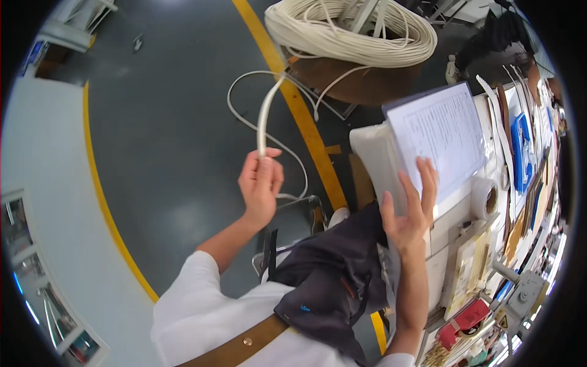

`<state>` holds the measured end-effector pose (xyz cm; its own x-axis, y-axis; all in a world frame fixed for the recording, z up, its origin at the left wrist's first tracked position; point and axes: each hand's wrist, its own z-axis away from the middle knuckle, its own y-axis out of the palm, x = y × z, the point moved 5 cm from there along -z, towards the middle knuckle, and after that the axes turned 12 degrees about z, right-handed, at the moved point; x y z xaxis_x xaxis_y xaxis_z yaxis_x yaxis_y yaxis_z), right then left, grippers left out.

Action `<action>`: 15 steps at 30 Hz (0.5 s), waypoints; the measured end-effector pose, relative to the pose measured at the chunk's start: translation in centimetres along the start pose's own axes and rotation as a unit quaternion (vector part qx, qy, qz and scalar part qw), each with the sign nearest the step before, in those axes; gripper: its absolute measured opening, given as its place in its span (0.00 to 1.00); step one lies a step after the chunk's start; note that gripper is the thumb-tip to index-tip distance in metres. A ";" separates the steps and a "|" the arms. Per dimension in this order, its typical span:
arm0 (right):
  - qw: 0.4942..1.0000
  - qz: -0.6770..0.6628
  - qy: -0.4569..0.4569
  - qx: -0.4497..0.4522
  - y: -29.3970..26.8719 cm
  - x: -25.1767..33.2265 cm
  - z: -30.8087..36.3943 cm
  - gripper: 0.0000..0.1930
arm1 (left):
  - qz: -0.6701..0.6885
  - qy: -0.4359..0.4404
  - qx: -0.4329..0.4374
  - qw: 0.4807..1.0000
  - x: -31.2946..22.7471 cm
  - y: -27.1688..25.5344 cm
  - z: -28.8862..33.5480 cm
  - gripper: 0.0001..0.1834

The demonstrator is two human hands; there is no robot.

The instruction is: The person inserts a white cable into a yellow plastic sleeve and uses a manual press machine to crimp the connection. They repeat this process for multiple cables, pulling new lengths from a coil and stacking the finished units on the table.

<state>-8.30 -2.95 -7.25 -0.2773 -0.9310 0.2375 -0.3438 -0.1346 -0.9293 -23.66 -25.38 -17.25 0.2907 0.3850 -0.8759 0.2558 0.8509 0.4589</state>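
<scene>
While the dark bag (333, 275) hangs low at centre, we have our left hand (260, 183) raised mid-frame, fingers closed around the white tubing (264, 116), only a short length drawn off. Our right hand (409, 211) is spread flat, fingers open, steadying the clipboard of papers (443, 137) on the surface (452, 244) at right. Most tubing remains wound on the coil (351, 30) at the upper centre.

White tube (264, 119) in left hand (260, 186)
</scene>
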 end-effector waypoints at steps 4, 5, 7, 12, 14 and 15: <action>0.766 -0.605 0.142 0.165 1.8 6.6 2.6 0.34 | -0.049 0.093 0.127 0.986 -0.7 3.9 11.2 0.14; 0.675 -0.692 0.155 0.204 2.9 7.9 3.6 0.38 | -0.086 0.144 0.180 0.969 0.3 4.4 13.6 0.13; 0.619 -0.704 0.198 0.286 0.7 10.6 3.8 0.38 | -0.157 0.074 0.313 0.934 3.8 3.8 18.0 0.09; 0.729 -0.659 0.135 0.123 -3.8 12.4 4.7 0.18 | -0.558 0.086 0.421 0.710 10.4 -4.3 19.4 0.07; 0.763 -0.637 0.109 0.037 -5.9 12.4 4.8 0.13 | -0.416 0.169 0.374 0.812 6.6 -2.6 18.8 0.05; 0.815 -0.571 0.100 0.001 -7.0 12.7 5.0 0.14 | -0.406 0.252 0.410 0.777 6.6 -4.5 18.2 0.15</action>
<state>-4.99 -15.56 0.84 0.0819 -0.1248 0.9888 -0.4782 -0.8754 -0.0709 -6.09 -33.22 -22.41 -0.6191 0.1075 -0.7779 0.7271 0.4528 -0.5161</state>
